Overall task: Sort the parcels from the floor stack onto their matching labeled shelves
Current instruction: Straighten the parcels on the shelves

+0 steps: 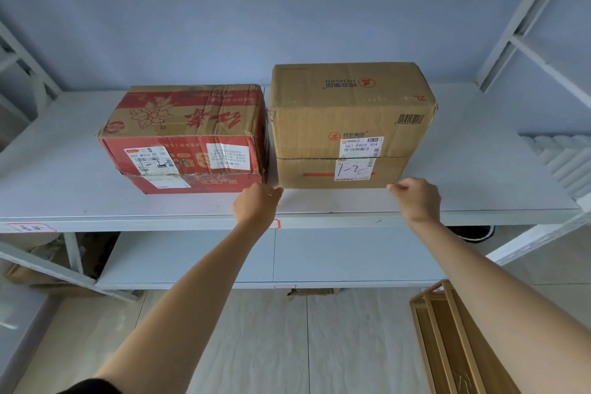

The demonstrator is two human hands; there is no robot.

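A plain brown parcel with "1-2" handwritten on its label stands on the white upper shelf. To its left, close beside it, sits a red-printed parcel. My left hand is at the brown parcel's front lower left corner with its fingers curled, and its fingertips reach that corner. By the front lower right corner, my right hand is curled too. Neither hand wraps around the parcel. A red-bordered shelf label is stuck on the shelf's front edge at the left.
A lower shelf runs underneath. Grey metal rack posts and braces stand at both sides. White foam pieces lie at the shelf's right end. A wooden frame stands on the tiled floor at the lower right.
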